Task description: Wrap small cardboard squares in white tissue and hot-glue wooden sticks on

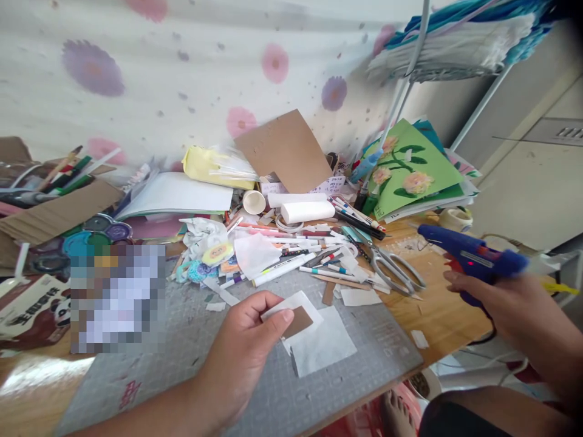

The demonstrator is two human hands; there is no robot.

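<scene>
Pinching a small brown cardboard piece (300, 323) and a square of thin white paper (314, 311) between thumb and fingers, the left hand (243, 340) was over the grey gridded cutting mat (177, 376). Well apart to the cardboard's right, the right hand (512, 309) gripped a blue plastic glue gun (476, 260), its long axis slanting, its nozzle pointing leftward.
</scene>
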